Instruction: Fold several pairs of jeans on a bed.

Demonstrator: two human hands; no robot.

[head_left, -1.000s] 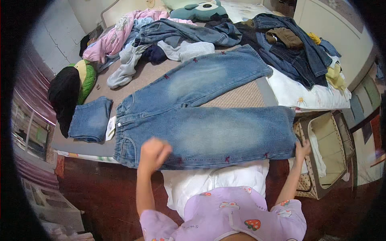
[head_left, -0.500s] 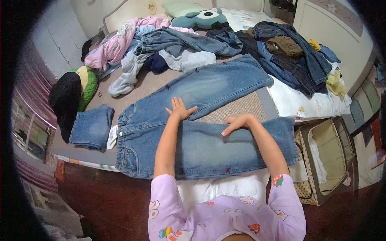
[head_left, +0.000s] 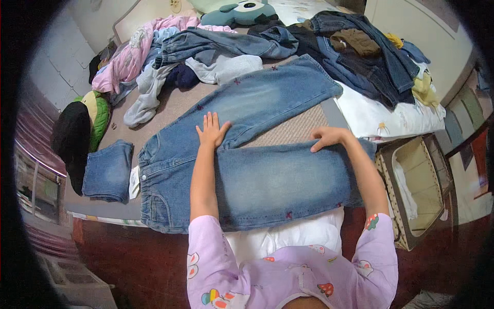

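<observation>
A pair of blue jeans lies spread on the bed, waistband to the left and legs apart toward the right. Small dark red stitched marks run along the outer seams. My left hand rests flat on the jeans near the crotch, fingers spread. At the upper edge of the near leg is my right hand, thumb and forefinger apart, touching the denim; its other fingers are partly hidden. Beside the waistband lie a folded piece of denim and a white tag.
Heaped clothes lie across the back: a pink garment, grey clothing and dark jeans. A teal plush sits behind them. At the left are a black cloth and a green plush. A beige storage box stands at right.
My right hand has slid right and up along the near leg's upper edge, its thumb now at that edge. My left hand stays flat on the jeans. The whole view has shifted slightly.
</observation>
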